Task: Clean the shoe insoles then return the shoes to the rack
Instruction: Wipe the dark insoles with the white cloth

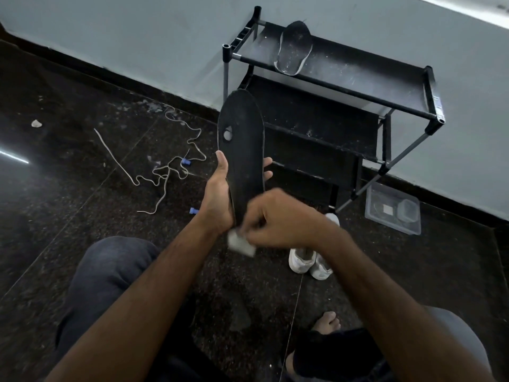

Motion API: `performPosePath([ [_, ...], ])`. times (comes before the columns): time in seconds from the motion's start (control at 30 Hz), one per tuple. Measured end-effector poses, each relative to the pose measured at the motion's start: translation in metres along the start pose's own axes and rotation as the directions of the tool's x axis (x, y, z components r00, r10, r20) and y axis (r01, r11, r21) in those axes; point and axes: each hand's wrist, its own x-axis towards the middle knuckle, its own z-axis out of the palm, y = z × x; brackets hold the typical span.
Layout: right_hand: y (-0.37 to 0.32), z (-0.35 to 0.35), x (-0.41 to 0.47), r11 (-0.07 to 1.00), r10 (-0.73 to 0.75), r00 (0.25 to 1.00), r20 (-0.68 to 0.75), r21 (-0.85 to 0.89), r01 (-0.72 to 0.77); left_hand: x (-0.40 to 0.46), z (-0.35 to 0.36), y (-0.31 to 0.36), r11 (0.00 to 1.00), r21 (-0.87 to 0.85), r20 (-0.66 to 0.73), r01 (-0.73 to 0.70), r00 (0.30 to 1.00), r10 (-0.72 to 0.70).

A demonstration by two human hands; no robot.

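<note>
Holding the black insole upright, the left hand has a closed grip; the right hand pinches a white wipe. Hard scrubbing could tear its worn hole wider.

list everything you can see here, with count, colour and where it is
insole: 1, black with a hole, held upright in the left hand
second insole: 1, dark, on the rack's top shelf
shoe rack: 1, black, against the wall
shoes: 2, white, on the floor under the right arm
laces: white, loose on the floor at left
clips: 2, blue, by the laces
container: 1, clear plastic, floor right of the rack
wipe: 1, white, in the right hand
left hand: grips the insole
right hand: pinches the wipe
</note>
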Motion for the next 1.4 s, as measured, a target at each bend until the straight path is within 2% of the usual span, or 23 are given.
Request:
performPosePath([
  [0.03,-0.003,-0.006,-0.006,0.999,-0.017,0.989,0.146,0.033,0.012,0.000,-0.001,0.001,1.000,0.005,0.001,-0.018,1.000,0.018],
  [0.1,-0.003,-0.021,-0.015,0.994,-0.021,0.992,0.121,0.112,0.008,-0.001,0.002,0.003,1.000,0.015,0.035,-0.026,0.999,0.025],
  [0.17,0.002,-0.036,-0.015,0.983,0.035,0.982,-0.184,0.183,0.000,-0.003,0.009,0.002,1.000,-0.004,0.049,0.011,0.999,-0.011],
  [0.23,0.010,-0.033,-0.005,0.984,0.126,0.862,-0.491,0.169,-0.047,-0.002,0.009,0.002,1.000,0.010,0.024,0.027,0.999,-0.027],
  [0.3,0.013,-0.017,0.006,0.986,0.148,0.779,-0.610,0.029,-0.165,-0.002,0.008,0.002,1.000,0.029,0.016,0.009,1.000,-0.010],
  [0.33,0.012,-0.007,0.007,0.981,0.109,0.826,-0.553,-0.073,-0.179,-0.002,0.008,0.002,1.000,0.015,0.027,0.017,0.999,-0.017],
  [0.4,0.007,0.003,0.000,0.992,0.005,0.973,-0.231,-0.122,-0.034,-0.002,0.006,0.002,0.999,0.025,0.007,0.021,1.000,-0.021],
  [0.47,0.000,-0.002,-0.010,0.998,-0.061,0.994,0.090,0.012,0.060,0.001,-0.001,0.002,0.998,0.054,-0.012,-0.022,1.000,0.023],
  [0.5,0.000,-0.008,-0.014,0.994,-0.084,0.990,0.109,0.083,0.075,0.002,-0.003,0.002,0.997,0.064,0.003,-0.036,0.999,0.036],
  [0.6,0.009,-0.025,-0.015,0.979,0.028,0.963,-0.267,0.202,0.028,0.003,0.003,0.001,0.999,0.042,0.042,0.007,0.999,-0.008],
  [0.7,0.019,-0.015,0.000,0.991,0.118,0.790,-0.602,0.014,-0.136,0.004,0.005,0.001,0.999,0.020,0.027,0.026,0.999,-0.026],
  [0.73,0.020,-0.006,0.002,0.975,0.067,0.810,-0.583,-0.133,-0.176,0.004,0.004,0.001,0.999,0.010,0.046,0.032,0.998,-0.032],
  [0.8,0.022,0.016,-0.006,0.951,-0.034,0.938,-0.344,-0.301,-0.076,0.005,-0.001,0.000,0.999,0.045,0.028,0.026,0.999,-0.028],
  [0.9,0.014,0.012,-0.029,0.998,-0.053,0.997,-0.058,-0.049,0.050,0.007,-0.007,0.000,0.992,0.122,0.010,-0.024,1.000,0.023],
  [0.93,0.014,0.005,-0.033,0.996,-0.047,0.995,-0.090,0.078,0.054,0.006,-0.005,0.000,0.992,0.123,0.033,-0.030,0.999,0.026],
  [1.0,0.015,-0.012,-0.034,0.976,0.034,0.944,-0.328,0.215,0.040,0.007,-0.001,-0.003,0.995,0.102,0.061,-0.001,0.998,-0.005],
  [1.07,0.020,-0.019,-0.023,0.987,0.115,0.834,-0.540,0.157,-0.035,0.007,0.001,-0.004,0.997,0.069,0.069,0.032,0.997,-0.036],
  [1.13,0.021,-0.014,-0.010,0.992,0.099,0.789,-0.607,-0.005,-0.128,0.006,0.002,-0.004,0.998,0.042,0.085,0.041,0.995,-0.044],
  [1.17,0.021,-0.007,-0.009,0.979,0.053,0.835,-0.547,-0.136,-0.151,0.006,0.002,-0.004,0.999,0.035,0.087,0.041,0.995,-0.044],
  [1.23,0.016,0.008,-0.017,0.952,0.018,0.972,-0.234,-0.294,-0.088,0.005,0.001,-0.003,0.996,0.091,0.042,0.010,0.999,-0.014],
  [1.3,0.008,0.013,-0.031,0.965,0.053,0.990,0.133,-0.263,-0.016,0.004,-0.002,-0.002,0.990,0.137,0.020,-0.032,0.999,0.029],
  [1.33,0.005,0.010,-0.036,0.980,0.061,0.972,0.226,-0.200,-0.016,0.004,-0.003,-0.001,0.990,0.136,0.022,-0.044,0.999,0.041],
  [1.4,0.007,-0.002,-0.042,0.999,0.039,0.996,0.085,-0.011,-0.039,0.004,-0.001,0.000,0.990,0.134,0.036,-0.041,0.999,0.037],
])
